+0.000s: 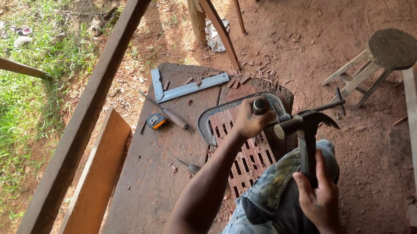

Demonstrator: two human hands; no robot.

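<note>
A: State the position of the left hand.

B: It is closed around the top of a chisel, whose round butt end shows above the fist. The blade below is hidden by the hand, so where its tip meets the work cannot be told.

A: And the right hand?

B: Wrapped shut on the lower handle of a hammer, fingers fully curled. The hammer's head stands above that hand, just beside the chisel's butt, to its right and slightly lower (contact between them cannot be told).

A: Locate the workpiece.

B: A slotted wooden grille lies on the bench, directly beneath the left fist and partly across the person's knee. A metal clamp arches over its far end, with its screw projecting to the right past the hammer's head.

A: Other items on the bench?

B: A steel square at the far end, a tape measure and a second long tool nearer the middle, well apart from both hands. A small stool stands on the dirt to the right.
</note>
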